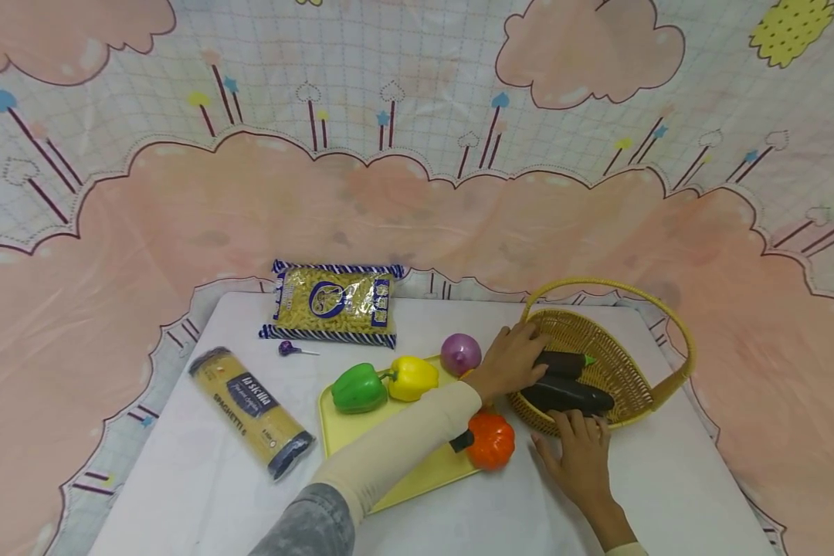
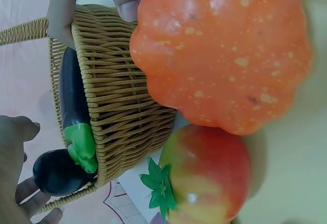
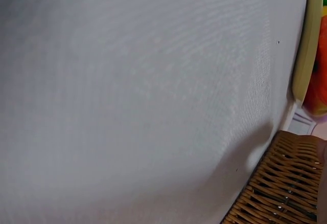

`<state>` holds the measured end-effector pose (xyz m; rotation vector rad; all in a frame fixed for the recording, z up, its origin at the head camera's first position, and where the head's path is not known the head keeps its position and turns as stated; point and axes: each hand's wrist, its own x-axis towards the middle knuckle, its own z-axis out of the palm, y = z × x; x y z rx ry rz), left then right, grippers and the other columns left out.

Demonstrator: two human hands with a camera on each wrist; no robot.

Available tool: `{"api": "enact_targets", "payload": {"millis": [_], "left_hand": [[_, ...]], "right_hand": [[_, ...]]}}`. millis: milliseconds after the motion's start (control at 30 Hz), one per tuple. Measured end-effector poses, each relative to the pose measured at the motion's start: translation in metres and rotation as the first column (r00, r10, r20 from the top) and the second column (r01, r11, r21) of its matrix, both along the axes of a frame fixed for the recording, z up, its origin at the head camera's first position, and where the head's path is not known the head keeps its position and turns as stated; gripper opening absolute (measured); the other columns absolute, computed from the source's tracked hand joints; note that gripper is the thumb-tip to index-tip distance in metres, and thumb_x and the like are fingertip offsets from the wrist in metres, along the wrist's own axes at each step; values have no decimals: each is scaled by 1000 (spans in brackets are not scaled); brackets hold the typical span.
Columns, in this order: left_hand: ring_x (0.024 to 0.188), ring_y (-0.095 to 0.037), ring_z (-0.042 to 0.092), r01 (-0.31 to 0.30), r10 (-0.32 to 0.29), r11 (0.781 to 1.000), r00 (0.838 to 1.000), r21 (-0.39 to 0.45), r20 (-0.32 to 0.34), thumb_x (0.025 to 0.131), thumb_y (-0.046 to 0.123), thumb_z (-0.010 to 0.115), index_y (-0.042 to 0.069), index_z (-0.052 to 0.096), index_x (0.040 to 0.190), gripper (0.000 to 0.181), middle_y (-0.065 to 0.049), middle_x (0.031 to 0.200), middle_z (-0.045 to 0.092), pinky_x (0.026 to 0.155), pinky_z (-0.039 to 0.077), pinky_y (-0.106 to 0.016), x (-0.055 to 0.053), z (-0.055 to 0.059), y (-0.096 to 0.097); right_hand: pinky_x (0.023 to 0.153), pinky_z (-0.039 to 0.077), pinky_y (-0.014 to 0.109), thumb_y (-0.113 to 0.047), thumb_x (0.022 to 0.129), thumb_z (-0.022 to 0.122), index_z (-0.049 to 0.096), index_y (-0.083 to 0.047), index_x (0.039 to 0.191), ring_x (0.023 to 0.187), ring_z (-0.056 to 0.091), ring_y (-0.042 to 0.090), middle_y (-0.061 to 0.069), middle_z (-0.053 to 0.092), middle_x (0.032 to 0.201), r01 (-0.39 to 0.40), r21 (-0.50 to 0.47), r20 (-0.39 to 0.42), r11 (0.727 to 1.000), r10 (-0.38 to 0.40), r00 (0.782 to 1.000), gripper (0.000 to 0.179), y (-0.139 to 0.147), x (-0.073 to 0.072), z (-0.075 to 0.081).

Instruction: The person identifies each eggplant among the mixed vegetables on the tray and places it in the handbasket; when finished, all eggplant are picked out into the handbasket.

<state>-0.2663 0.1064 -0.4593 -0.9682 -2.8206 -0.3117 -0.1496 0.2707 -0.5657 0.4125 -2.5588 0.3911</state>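
Observation:
Two dark eggplants lie in the wicker basket [image 1: 639,363]; the nearer eggplant [image 1: 570,395] is long and glossy, while the farther eggplant [image 1: 559,363] shows a green tip. Reaching over the basket's left side, my left hand [image 1: 510,359] has its fingers at the eggplants' left ends. In the left wrist view its thumb stands apart from the rounded dark eggplant end [image 2: 59,173]. My right hand [image 1: 582,455] grips the near rim, fingers over the edge and thumb outside. An orange pumpkin [image 1: 491,441] sits beneath my left forearm, beside a red-and-yellow fruit [image 2: 207,175] with green leaves.
On the yellow tray [image 1: 424,483] are a green pepper [image 1: 358,388] and a yellow pepper [image 1: 414,378]. A purple onion [image 1: 461,354] is at its far corner. Bagged pasta [image 1: 333,303], a lollipop [image 1: 288,348] and a spaghetti pack [image 1: 252,411] lie on the left.

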Motion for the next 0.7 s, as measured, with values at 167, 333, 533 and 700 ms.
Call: {"api": "enact_targets", "payload": {"millis": [167, 333, 533, 700], "left_hand": [[126, -18, 50, 3, -3, 1000, 1000, 13, 10, 95, 42, 61, 22, 52, 141, 50, -2, 138, 52, 106, 41, -37, 4, 2, -8], [130, -19, 47, 7, -8, 1000, 1000, 29, 8, 98, 50, 51, 23, 51, 142, 51, -2, 143, 51, 110, 37, -41, 14, 1, -30], [145, -31, 30, -4, 4, 1000, 1000, -29, -20, 97, 65, 37, 27, 39, 151, 66, -7, 159, 32, 116, 18, -59, 37, -3, -77], [147, -35, 22, -48, 48, 999, 999, 18, 18, 95, 65, 40, 28, 39, 151, 67, -10, 160, 27, 113, 11, -68, 59, -10, -120]], "right_hand": [[96, 25, 61, -55, 94, 52, 59, -2, 112, 90, 46, 39, 16, 53, 96, -13, 6, -4, 1000, 13, 1000, 57, 1, -3, 1], [96, 25, 61, -52, 92, 55, 60, -1, 111, 89, 46, 39, 16, 54, 95, -23, -2, -14, 1000, 23, 1000, 55, 1, -3, 1], [93, 25, 60, -48, 89, 61, 60, -1, 111, 89, 46, 39, 16, 54, 95, -27, -1, -7, 1000, 27, 1000, 53, 0, -6, 2], [96, 26, 60, -38, 81, 73, 61, -1, 112, 91, 48, 38, 15, 55, 96, -20, 6, 24, 1000, 20, 1000, 50, 8, -4, 6]]}}
